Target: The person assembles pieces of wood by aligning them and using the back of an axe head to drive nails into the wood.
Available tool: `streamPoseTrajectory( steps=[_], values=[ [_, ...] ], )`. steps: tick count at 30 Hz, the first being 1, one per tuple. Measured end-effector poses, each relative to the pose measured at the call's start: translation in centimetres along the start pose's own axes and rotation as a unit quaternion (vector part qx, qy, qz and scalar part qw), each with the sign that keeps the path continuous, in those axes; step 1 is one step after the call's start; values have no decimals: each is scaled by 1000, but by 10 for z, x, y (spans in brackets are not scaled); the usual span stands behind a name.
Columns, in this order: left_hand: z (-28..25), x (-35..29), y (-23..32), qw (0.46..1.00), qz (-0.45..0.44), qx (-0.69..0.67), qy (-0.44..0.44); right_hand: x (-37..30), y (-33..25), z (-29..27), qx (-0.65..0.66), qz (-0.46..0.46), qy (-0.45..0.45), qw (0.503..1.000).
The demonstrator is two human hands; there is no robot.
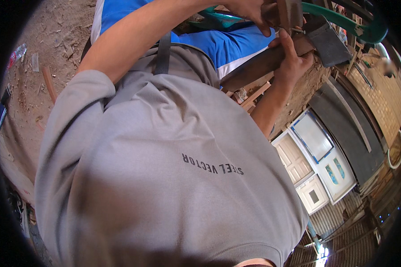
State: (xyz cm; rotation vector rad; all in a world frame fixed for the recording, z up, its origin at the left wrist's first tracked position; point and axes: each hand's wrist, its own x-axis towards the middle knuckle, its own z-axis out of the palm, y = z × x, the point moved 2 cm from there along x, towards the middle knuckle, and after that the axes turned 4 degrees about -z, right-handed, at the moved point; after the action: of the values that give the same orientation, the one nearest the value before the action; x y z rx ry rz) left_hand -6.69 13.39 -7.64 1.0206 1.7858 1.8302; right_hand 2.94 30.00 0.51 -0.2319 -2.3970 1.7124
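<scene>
At the top of the head view, my left hand (249, 12) is closed around a brown wooden piece (290, 14) that stands crosswise; its fingertips are partly hidden behind the wood. Just below, my right hand (295, 58) lies against a long dark brown wooden beam (256, 71). Its thumb points up to the foot of the crosswise piece, and its fingers are curled; what they grip is hard to make out. A thin metal rod (297, 30) shows beside the thumb. Right of this hand, a dark grey block (329, 42) sits at the beam's far end.
A green curved plastic rim (349, 26) arches at the top right. My blue-clad leg (236, 44) lies under the beam. Wood strips (256, 94) lie on the dirt ground (35, 95). White panelled doors (294, 162) and a woven mat wall (381, 89) stand to the right.
</scene>
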Motion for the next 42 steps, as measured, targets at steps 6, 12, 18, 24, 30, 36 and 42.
streamPoseTrajectory(
  steps=[6,12,18,24,30,36,42],
  values=[
    [5,6,1,993,104,-40,31,-1,0,-3,35,19,30,999],
    [14,14,-1,990,122,-69,19,-4,7,-7,35,25,50,998],
    [25,27,-13,972,128,-194,-24,-11,15,-7,86,24,50,995],
    [21,28,-24,964,161,-212,-15,-10,14,-2,86,21,33,996],
    [22,23,-22,989,25,-129,-61,-10,16,-6,66,7,43,997],
    [28,26,-39,965,88,-241,-48,-9,18,-5,84,-9,38,996],
    [20,23,-32,992,75,-83,-50,-9,17,-5,87,-11,35,996]
  ],
)
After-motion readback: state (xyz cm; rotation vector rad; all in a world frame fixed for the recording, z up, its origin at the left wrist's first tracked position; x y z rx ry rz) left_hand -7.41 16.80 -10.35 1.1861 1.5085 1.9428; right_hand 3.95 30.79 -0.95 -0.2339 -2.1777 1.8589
